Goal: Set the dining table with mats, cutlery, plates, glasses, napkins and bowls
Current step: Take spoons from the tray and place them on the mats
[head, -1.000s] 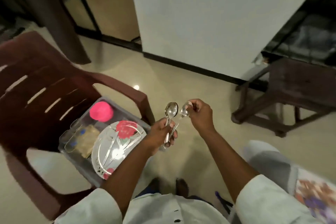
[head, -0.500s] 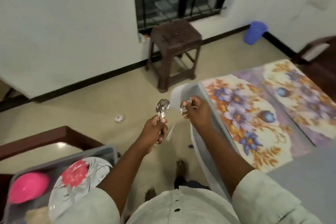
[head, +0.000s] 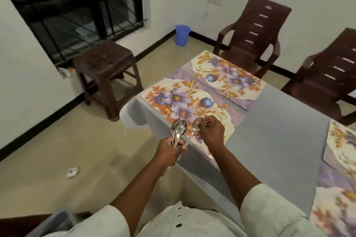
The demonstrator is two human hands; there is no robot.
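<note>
My left hand [head: 168, 151] grips the handles of a bunch of steel spoons [head: 179, 128], bowls pointing up, just off the table's near-left edge. My right hand [head: 211, 132] pinches a single steel spoon [head: 195, 128] by its neck, next to the bunch and over the near corner of a floral mat [head: 173, 100]. A second floral mat [head: 229, 77] lies beyond it on the grey tablecloth [head: 279, 140]. Two more floral mats [head: 341, 144] show at the right edge.
A brown plastic stool [head: 104, 63] stands left of the table under a barred window. Two brown chairs [head: 254, 36] stand at the far side. A blue bucket [head: 182, 34] is by the wall. A grey tub corner [head: 57, 221] shows bottom left.
My view has swung from the chair with the tub of plates round to the table. Both hands kept hold of the spoons and now hover at the table's edge over the near mat.
</note>
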